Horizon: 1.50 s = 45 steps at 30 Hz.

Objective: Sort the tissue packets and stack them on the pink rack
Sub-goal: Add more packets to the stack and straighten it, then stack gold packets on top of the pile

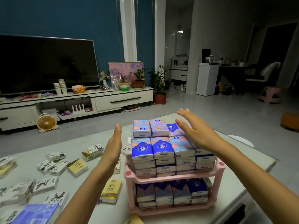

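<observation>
While both hands framed the pile, nothing was grasped. The left hand (113,147) stood edge-on with straight fingers just beside the pile's left face. The right hand (199,135) lay flat, fingers straight, over its right column; whether it pressed down I could not tell.

The rack (169,178) stood on the table (72,149) close to the near edge, right of the middle. Both its tiers were packed with blue packets (160,147).

The upper pile rose well above the pink rim, so nothing fenced in its top layers. A squeeze from one side alone, or a knock on lifting away, would likely slide those slick packets off towards the far edge. Adding more on top would probably worsen the lean.

Counted, there was one rack with two tiers, each four columns wide. The top layer showed three packets in front, with a fourth under the right hand, and three behind. Across the table's left half lay about ten white packets (55,156) and at least four gold ones (77,167), unsorted. One large blue pack (37,212) sat at the near left corner.
</observation>
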Available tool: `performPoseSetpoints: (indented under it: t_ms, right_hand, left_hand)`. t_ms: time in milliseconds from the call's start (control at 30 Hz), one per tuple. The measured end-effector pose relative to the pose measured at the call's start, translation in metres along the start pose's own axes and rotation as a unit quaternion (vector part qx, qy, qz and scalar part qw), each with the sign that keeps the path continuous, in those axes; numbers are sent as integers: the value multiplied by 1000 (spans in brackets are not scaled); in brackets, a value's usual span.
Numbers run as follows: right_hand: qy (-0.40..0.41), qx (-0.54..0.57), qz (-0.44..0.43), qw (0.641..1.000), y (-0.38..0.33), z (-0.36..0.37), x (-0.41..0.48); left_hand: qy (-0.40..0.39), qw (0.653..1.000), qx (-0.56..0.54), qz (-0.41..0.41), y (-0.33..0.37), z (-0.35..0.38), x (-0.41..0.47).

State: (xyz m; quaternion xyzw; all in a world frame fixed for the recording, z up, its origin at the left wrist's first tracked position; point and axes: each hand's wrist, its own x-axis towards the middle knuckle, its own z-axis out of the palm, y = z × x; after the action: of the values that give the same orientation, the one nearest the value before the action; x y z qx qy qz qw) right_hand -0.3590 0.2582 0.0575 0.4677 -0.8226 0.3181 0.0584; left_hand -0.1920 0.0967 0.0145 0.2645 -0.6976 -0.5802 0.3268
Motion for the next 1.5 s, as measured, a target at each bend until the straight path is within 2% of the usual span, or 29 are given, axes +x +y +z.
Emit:
performPoseSetpoints:
  t_ms: [133,200,300,367,500,600,700,767,967,1133,1233,1300,1500]
  right_hand:
    - [41,103,-119,987,-58,15,-39]
    - [-3,168,-187,968,-87,37,-64]
    - [-87,189,-241,948,-119,90,-89]
    - [-124,194,-243,942,-135,134,-94]
    - [-166,196,-192,947,-157,208,-84]
    - [-199,197,-165,945,-171,240,-81]
    - [-238,175,-167,941,-183,260,-85]
    - [-253,160,-178,937,-193,270,-83]
    - [-237,163,-172,942,-249,302,-48]
    - [-254,155,-200,934,-324,367,-8]
    - [-283,96,-241,923,-367,421,10]
    - [-288,55,-257,921,-392,457,25]
    - [-239,57,-156,957,-427,544,79]
  left_hand:
    - [74,996,45,13,-41,-57,-32]
    - [120,989,78,43,-75,-88,-56]
    - [175,970,157,56,-121,-136,-88]
    - [195,961,188,62,-142,-167,-102]
    - [274,939,200,62,-161,-226,-106]
    - [343,911,225,48,-172,-268,-102]
    - [362,886,288,19,-194,-306,-98]
    - [369,883,291,12,-203,-321,-92]
    - [343,894,280,71,-213,-344,-79]
    - [411,866,274,75,-221,-384,-71]
    - [411,859,286,110,-230,-396,-64]
    - [436,857,256,100,-231,-402,-61]
    - [481,845,205,110,-233,-404,-59]
